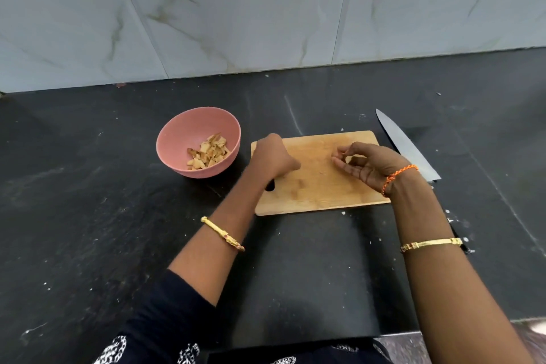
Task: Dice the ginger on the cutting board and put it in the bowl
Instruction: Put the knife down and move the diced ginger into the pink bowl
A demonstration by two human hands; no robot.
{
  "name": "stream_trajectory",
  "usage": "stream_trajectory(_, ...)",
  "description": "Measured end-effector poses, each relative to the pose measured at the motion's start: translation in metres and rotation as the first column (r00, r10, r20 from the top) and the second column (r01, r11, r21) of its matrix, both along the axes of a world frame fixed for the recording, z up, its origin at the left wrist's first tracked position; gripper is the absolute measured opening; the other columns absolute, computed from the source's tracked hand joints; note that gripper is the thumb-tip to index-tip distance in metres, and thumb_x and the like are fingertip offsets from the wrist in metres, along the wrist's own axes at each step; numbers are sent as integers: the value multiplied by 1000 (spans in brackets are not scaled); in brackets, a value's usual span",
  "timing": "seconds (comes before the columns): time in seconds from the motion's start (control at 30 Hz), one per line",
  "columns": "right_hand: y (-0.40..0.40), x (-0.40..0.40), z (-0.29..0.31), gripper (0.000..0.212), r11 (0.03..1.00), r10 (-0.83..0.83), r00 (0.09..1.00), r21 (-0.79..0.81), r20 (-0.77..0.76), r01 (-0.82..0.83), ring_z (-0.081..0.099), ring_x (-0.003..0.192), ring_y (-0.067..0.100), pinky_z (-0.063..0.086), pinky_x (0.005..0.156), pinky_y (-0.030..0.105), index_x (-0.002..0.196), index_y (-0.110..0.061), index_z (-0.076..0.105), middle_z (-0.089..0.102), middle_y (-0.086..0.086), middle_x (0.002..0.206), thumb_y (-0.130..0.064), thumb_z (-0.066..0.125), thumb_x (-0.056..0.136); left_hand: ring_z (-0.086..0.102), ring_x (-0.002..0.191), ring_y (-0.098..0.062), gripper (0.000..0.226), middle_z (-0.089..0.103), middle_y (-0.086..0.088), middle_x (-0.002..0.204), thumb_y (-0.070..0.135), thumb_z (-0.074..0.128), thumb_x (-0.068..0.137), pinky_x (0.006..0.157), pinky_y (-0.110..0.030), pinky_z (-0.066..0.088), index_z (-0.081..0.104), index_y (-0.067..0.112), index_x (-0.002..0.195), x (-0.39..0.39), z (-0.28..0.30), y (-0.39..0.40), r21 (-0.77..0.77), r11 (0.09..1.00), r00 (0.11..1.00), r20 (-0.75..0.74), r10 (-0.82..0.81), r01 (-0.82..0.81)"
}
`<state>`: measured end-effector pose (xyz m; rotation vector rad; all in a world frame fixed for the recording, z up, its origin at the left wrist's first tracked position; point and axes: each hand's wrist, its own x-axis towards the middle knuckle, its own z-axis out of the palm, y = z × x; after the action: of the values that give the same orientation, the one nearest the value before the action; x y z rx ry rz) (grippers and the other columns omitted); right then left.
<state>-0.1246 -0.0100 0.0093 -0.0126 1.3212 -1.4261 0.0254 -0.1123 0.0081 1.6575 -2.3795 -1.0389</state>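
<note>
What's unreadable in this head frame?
- Knife handle: head view, hidden behind the right forearm.
- Right hand pinch: ginger bits too small to confirm.
- Left hand fingers: curled under, hidden by its own back.
- Cutting board scraps: blurred.

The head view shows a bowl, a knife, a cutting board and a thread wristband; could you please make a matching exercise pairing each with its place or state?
Column 1:
1. pink bowl
2. knife
3. cutting board
4. orange thread band

Column 2:
A. lies on the counter right of the board
B. under both hands
C. holds the cut ginger pieces
D. tied round the right wrist

Pairs: 1-C, 2-A, 3-B, 4-D
</note>
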Motion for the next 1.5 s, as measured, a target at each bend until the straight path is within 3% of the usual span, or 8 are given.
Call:
stream_trajectory(0.13, -14, 18, 18, 21, 995, 85, 996, -56, -13, -86, 62, 89, 30, 60, 64, 33, 99, 14, 56, 50, 18, 86, 17, 39, 88, 68, 73, -13, 13, 66, -11, 87, 2, 68, 79, 72, -24, 58, 66, -4, 91, 21, 27, -5, 437, 897, 852, -441, 283, -71)
stream_trajectory(0.27, -49, 52, 60, 23, 951, 194, 946, -188, -261, -247, 64, 81, 24, 60, 65, 28, 91, 10, 58, 59, 20, 87, 19, 36, 90, 65, 81, -14, 15, 66, -10, 89, 1, 66, 82, 72, -19, 57, 65, -2, 96, 55, 73, -13, 405, 908, 652, -661, 370, -105)
stream_trajectory(0.4, -95, 94, 88, 22, 897, 189, 759, -205, -623, -392, 66, 77, 23, 59, 72, 30, 78, 0, 60, 64, 16, 79, 17, 48, 85, 65, 79, -8, 12, 67, -2, 87, 7, 68, 81, 71, -19, 57, 68, 11, 92, 91, 95, -31, 127, 966, 744, -617, 255, -226)
stream_trajectory(0.57, -131, 131, 61, 48, 849, 292, 259, 125, -921, -513, 68, 90, 19, 52, 85, 25, 127, -7, 49, 73, 11, 95, 1, 61, 81, 60, 80, -6, 25, 66, 2, 94, -1, 62, 83, 59, -15, 45, 68, 16, 99, 117, 66, -57, -87, 961, 936, -266, 231, -263)
stream_trajectory(0.8, -131, 126, 38, 52, 857, 443, 162, 364, -882, -364, 62, 99, 27, 51, 84, 33, 127, -8, 45, 60, 14, 114, -17, 70, 82, 63, 83, -10, 9, 67, 11, 81, 30, 67, 79, 87, -43, 51, 70, 25, 85, 135, 22, -51, -363, 828, 872, -408, 271, -427)
stream_trajectory(0.97, -117, 134, 14, 37, 809, 556, 393, 367, -733, -460, 69, 89, 26, 59, 77, 39, 113, -10, 53, 65, 13, 112, -22, 70, 82, 51, 104, -14, 29, 67, 9, 93, 46, 56, 82, 104, -41, 20, 70, 21, 81, 127, -13, -26, -534, 785, 934, -323, 154, -314)
stream_trajectory(1.27, -116, 131, 12, 29, 855, 499, 563, 269, -659, -443, 68, 87, 20, 59, 78, 35, 111, -11, 54, 65, 12, 109, -24, 65, 87, 54, 101, -16, 19, 68, 5, 97, 36, 59, 87, 101, -43, 22, 70, 21, 90, 119, -15, -26, -595, 726, 933, -306, 190, -343)
stream_trajectory(1.5, -21, 58, -4, 43, 931, 363, 170, 363, -916, -32, 46, 118, 34, 36, 97, 35, 122, -8, 55, 53, 18, 125, -33, 59, 88, 54, 95, -16, 29, 62, -1, 99, 35, 57, 84, 87, -31, 44, 67, 11, 98, 57, -8, 32, -552, 813, 880, -462, -113, -186)
